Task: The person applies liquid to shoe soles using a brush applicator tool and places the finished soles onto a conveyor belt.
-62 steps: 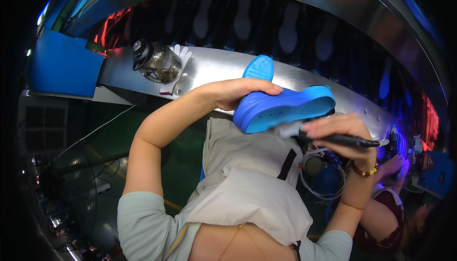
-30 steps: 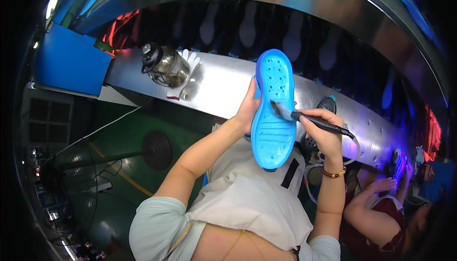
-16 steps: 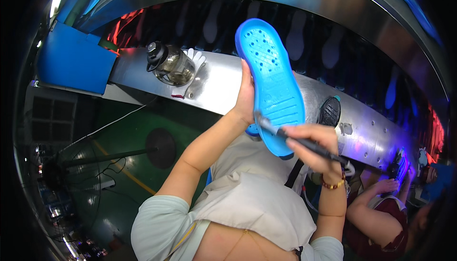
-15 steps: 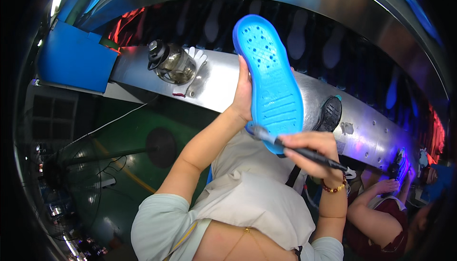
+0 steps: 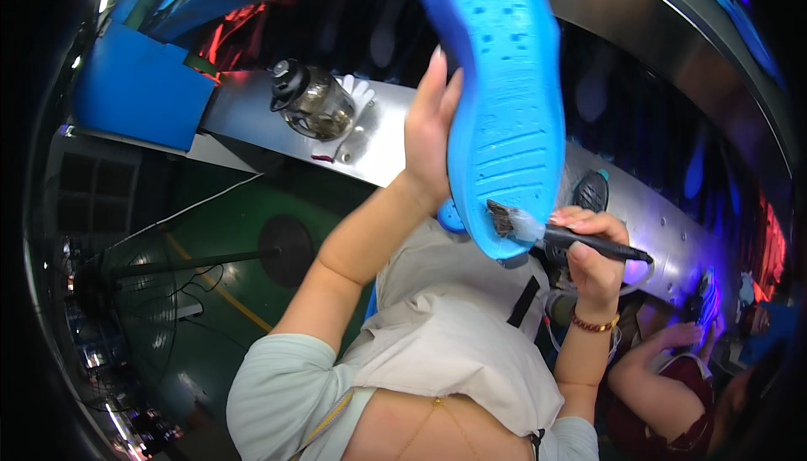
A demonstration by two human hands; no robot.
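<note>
A blue shoe sole (image 5: 511,125), glossy with holes at the far end and grooves nearer me, is held up in front of me. My left hand (image 5: 430,129) grips it by its left edge, the thumb and fingers partly hidden behind it. My right hand (image 5: 595,247) is closed around the black handle of a brush (image 5: 580,239). The bristles touch or nearly touch the sole's near end, just below the grooves. Part of another blue piece (image 5: 450,216) shows under my left wrist.
Beyond my hands runs a metal ledge (image 5: 382,137) with a clear jug (image 5: 315,106), a white glove (image 5: 360,95) and a black sole (image 5: 591,190). Behind it lies a dark conveyor (image 5: 597,91). A blue box (image 5: 139,87) stands left. At right, another person's arm (image 5: 656,364) is at work.
The blue sole has moved up and nearer, so it looks larger. The brush has shifted right along the near end, its bristles now lying on the sole's face.
</note>
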